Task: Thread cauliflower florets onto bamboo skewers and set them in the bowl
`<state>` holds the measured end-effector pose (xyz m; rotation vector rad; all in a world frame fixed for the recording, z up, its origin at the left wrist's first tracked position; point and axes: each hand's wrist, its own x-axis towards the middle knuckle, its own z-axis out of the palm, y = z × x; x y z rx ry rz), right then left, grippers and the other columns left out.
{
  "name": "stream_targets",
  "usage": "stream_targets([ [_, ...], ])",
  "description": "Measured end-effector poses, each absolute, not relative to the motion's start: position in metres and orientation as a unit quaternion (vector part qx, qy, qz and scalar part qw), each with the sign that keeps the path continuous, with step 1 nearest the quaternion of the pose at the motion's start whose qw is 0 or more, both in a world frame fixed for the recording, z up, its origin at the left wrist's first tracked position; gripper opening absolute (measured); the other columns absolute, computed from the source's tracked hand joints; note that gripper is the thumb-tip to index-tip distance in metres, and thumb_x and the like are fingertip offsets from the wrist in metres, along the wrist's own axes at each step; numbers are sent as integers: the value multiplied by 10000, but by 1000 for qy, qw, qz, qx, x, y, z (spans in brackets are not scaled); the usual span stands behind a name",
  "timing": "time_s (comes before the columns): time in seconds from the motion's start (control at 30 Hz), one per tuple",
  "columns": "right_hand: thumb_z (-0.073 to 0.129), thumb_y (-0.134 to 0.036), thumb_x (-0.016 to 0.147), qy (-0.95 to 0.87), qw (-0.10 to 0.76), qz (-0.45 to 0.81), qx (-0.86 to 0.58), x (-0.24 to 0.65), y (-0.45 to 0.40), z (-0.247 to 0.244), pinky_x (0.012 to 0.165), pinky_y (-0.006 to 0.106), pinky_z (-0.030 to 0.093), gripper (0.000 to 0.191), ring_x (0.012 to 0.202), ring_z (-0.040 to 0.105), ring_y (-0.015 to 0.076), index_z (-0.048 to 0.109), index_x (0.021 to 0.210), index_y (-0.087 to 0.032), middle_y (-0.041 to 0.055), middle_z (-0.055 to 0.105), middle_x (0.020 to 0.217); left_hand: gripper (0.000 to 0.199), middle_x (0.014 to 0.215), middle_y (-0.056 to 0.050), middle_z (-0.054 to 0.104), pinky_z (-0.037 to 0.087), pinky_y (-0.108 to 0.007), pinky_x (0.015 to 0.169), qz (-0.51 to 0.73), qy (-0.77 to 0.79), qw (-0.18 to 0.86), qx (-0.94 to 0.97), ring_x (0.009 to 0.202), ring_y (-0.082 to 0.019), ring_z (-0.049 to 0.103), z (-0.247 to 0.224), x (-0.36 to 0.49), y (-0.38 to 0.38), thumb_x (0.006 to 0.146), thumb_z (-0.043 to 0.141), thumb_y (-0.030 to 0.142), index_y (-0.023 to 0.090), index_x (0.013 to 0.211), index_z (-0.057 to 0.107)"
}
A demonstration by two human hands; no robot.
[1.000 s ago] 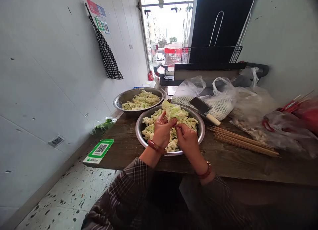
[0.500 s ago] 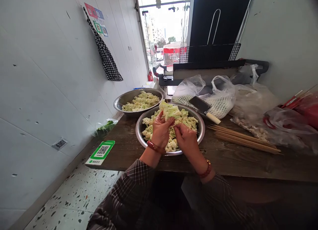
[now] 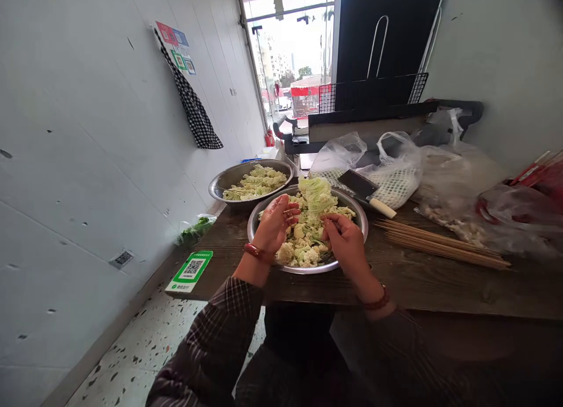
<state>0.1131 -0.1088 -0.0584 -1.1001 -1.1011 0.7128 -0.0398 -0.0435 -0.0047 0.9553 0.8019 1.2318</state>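
Cauliflower pieces [image 3: 303,251] fill a steel basin [image 3: 363,228] at the front of the dark wooden table. My left hand [image 3: 275,222] is over the basin's left side, fingers apart and holding nothing. On the right, my right hand [image 3: 345,237] pinches the lower end of a skewer, most of which is hidden. Pale green cauliflower [image 3: 315,194] is threaded on it, above the loose pieces. Behind and to the left, a second steel basin [image 3: 215,190] holds more cauliflower [image 3: 257,183], with thin sticks among it.
Bare skewers [image 3: 444,244] lie right of the front basin. A cleaver [image 3: 358,184] rests by plastic bags [image 3: 396,172] behind it. A green QR-code sign [image 3: 190,272] stands at the table's left edge, near bagged greens [image 3: 196,230]. A wall is on the left.
My left hand has let go of the cauliflower and moved left, its fingers opening. My right hand has shifted slightly right with the skewered cauliflower. The view has shifted a little.
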Motion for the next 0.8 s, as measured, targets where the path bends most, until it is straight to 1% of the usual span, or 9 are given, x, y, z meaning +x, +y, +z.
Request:
stream_targets([
  [0.1, 613, -469, 876, -461, 685, 349, -442, 121, -116, -54, 424, 225, 357, 306, 449, 446, 100, 645, 970, -180, -55, 562, 572, 380, 828, -62, 699, 493, -220, 607, 532, 365, 628, 435, 675, -118, 664, -3, -54, -35, 759, 811, 354, 133, 1008, 627],
  [0.2, 606, -451, 888, -456, 717, 323, -416, 131, -123, -49, 452, 223, 383, 260, 496, 475, 103, 634, 979, -209, -50, 560, 604, 288, 806, -54, 699, 495, -224, 607, 533, 362, 618, 449, 654, -110, 653, 1, -61, -27, 797, 776, 296, 130, 984, 633],
  [0.3, 599, -450, 888, -468, 706, 313, -429, 140, -125, -47, 480, 233, 400, 230, 533, 498, 105, 620, 927, -224, -33, 574, 656, 235, 785, -46, 694, 495, -229, 614, 534, 350, 610, 469, 643, -107, 642, 9, -58, -19, 828, 742, 283, 139, 986, 645],
  [0.47, 611, -396, 880, -455, 690, 310, -470, 144, -120, -52, 436, 234, 282, 195, 482, 386, 98, 644, 916, -207, -59, 467, 562, 194, 771, -39, 683, 452, -214, 607, 499, 346, 602, 519, 632, -96, 619, 17, -44, -5, 832, 734, 245, 136, 971, 656],
  [0.53, 623, -388, 872, -449, 685, 313, -480, 144, -120, -55, 433, 235, 262, 195, 473, 362, 96, 652, 908, -198, -66, 443, 544, 160, 755, -39, 676, 432, -218, 610, 473, 342, 591, 557, 625, -98, 602, 12, -39, 2, 817, 741, 217, 135, 936, 673],
  [0.6, 621, -392, 877, -451, 674, 305, -499, 143, -121, -59, 438, 236, 273, 210, 471, 371, 98, 660, 916, -190, -69, 442, 535, 124, 724, -36, 657, 424, -235, 633, 448, 353, 548, 612, 622, -109, 582, 1, -35, 11, 787, 747, 165, 135, 897, 698],
  [0.67, 611, -402, 887, -460, 659, 285, -523, 143, -121, -63, 445, 236, 285, 234, 471, 385, 99, 672, 939, -183, -67, 460, 537, 102, 686, -28, 626, 428, -262, 686, 430, 381, 466, 673, 641, -131, 566, -13, -34, 20, 755, 735, 107, 141, 849, 718],
  [0.73, 598, -407, 901, -478, 641, 252, -546, 141, -121, -66, 461, 238, 308, 247, 486, 417, 105, 684, 955, -183, -53, 508, 561, 100, 675, -24, 598, 436, -290, 762, 407, 399, 379, 729, 684, -155, 561, -26, -33, 26, 726, 714, 75, 158, 781, 723],
  [0.8, 581, -399, 917, -508, 616, 210, -564, 139, -121, -66, 502, 249, 358, 236, 530, 485, 124, 689, 953, -192, -29, 576, 607, 96, 698, -31, 592, 444, -315, 838, 374, 389, 323, 778, 733, -177, 569, -35, -33, 28, 702, 703, 81, 175, 718, 714],
])
